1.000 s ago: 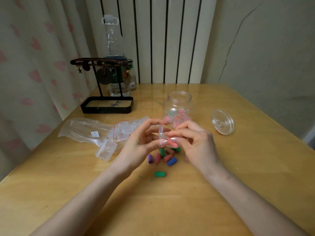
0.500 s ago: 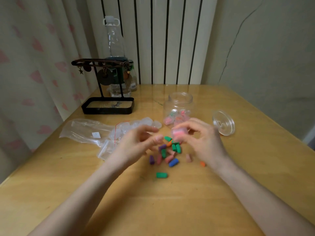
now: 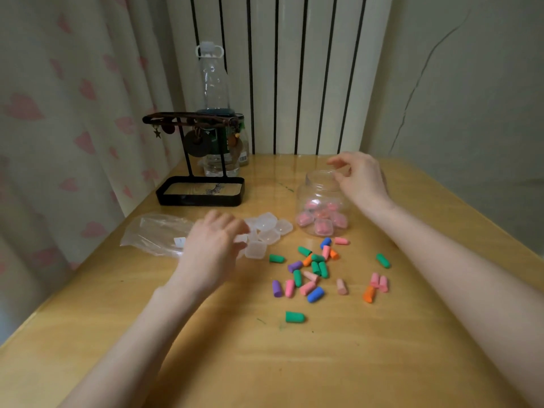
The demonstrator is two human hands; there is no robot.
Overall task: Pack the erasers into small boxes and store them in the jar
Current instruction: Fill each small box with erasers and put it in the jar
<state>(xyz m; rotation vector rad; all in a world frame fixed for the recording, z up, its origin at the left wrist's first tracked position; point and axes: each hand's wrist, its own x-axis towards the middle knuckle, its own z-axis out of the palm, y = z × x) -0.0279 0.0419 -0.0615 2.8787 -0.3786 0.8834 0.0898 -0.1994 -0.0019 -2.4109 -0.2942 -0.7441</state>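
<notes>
A clear jar [image 3: 321, 198] stands uncapped on the wooden table [image 3: 206, 348], with several small boxes of pink erasers [image 3: 322, 220] at its bottom. My right hand [image 3: 359, 179] hovers over the jar's mouth, fingers spread and empty. My left hand [image 3: 210, 248] rests on a cluster of empty clear small boxes [image 3: 266, 231], fingers curled on one at the pile's left edge. Several loose erasers [image 3: 312, 272] in green, pink, purple, blue and orange lie scattered in front of the jar. One green eraser [image 3: 294, 317] lies apart, nearer me.
A crumpled clear plastic bag [image 3: 153, 234] lies left of the boxes. A black jewellery stand [image 3: 203, 187] and a tall clear bottle [image 3: 213, 92] occupy the back left. A curtain hangs along the left edge, a radiator behind.
My right hand carried the filled box to the jar and let it go; the hand is now empty above the mouth. My left hand moved left onto the empty boxes.
</notes>
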